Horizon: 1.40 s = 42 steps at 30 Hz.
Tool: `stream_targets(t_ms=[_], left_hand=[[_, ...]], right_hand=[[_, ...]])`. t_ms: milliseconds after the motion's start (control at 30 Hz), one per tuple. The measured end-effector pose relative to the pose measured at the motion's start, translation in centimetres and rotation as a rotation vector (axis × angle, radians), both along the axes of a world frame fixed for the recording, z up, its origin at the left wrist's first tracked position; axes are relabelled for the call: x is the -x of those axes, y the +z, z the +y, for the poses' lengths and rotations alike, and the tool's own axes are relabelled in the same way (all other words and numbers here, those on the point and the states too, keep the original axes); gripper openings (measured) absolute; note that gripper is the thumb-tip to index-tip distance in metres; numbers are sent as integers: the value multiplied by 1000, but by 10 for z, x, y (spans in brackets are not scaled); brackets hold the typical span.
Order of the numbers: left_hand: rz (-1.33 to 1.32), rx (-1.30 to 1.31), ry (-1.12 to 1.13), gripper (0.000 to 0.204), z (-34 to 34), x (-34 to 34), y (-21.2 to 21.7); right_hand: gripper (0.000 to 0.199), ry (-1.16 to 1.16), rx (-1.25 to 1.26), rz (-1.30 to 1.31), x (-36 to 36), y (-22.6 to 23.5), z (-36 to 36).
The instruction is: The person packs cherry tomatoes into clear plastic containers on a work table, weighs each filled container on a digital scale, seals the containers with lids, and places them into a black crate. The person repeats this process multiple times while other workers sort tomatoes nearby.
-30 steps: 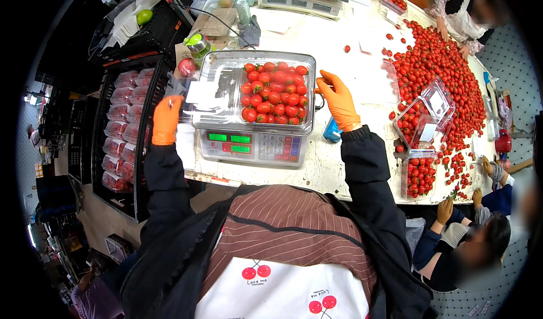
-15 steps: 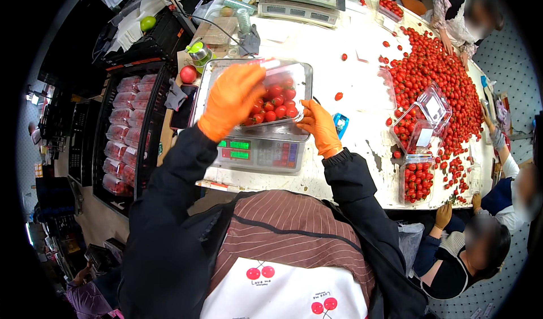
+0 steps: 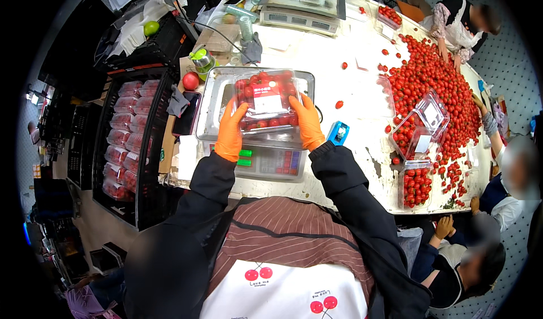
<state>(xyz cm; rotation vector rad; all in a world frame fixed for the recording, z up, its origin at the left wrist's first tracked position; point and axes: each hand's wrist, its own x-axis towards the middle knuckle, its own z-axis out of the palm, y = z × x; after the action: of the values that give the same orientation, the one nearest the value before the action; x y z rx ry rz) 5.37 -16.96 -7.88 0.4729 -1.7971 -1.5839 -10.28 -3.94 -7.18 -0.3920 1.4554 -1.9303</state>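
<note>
A clear plastic box of cherry tomatoes (image 3: 266, 101), its lid closed and bearing a red and white label, is between my hands over the metal pan of a digital scale (image 3: 212, 115). My left hand (image 3: 230, 131), in an orange glove, grips the box's left side. On its right side, my right hand (image 3: 307, 123), gloved the same, holds on with the thumb near the lid. Whether the box rests on the pan or hangs just above it, I cannot tell. Green digits glow on the scale's front, partly covered by my left hand.
A black crate (image 3: 138, 206) of packed boxes stands at left. Loose cherry tomatoes (image 3: 435, 75) heap on the right, beside an open clear box (image 3: 421, 123) and a filled box (image 3: 417, 186). A blue device (image 3: 338, 133) lies near my right hand. Co-workers sit along the right edge.
The box's lid has come down and now shows its label. My left hand has moved from above the box to its left side; my right hand has shifted onto its right side.
</note>
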Motion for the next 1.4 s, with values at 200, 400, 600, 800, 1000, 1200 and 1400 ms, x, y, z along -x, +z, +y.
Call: stream_targets(t_ms=[200, 400, 600, 800, 1000, 1200, 1400], left_hand=[[254, -594, -3, 46, 33, -14, 52], [234, -489, 8, 38, 27, -4, 36], [27, -341, 51, 29, 5, -6, 37], [-190, -403, -8, 39, -29, -6, 19], [-301, -603, -12, 39, -33, -50, 6], [-117, -794, -14, 36, -6, -53, 14], [-43, -838, -84, 35, -8, -57, 3]], right_hand=[[48, -93, 164, -5, -39, 60, 25], [54, -54, 6, 129, -32, 62, 18], [61, 18, -34, -9, -27, 35, 15], [55, 89, -294, 255, 0, -22, 20], [48, 73, -181, -15, -15, 2, 45], [45, 38, -79, -285, -27, 1, 49], [39, 36, -47, -324, -26, -6, 46]])
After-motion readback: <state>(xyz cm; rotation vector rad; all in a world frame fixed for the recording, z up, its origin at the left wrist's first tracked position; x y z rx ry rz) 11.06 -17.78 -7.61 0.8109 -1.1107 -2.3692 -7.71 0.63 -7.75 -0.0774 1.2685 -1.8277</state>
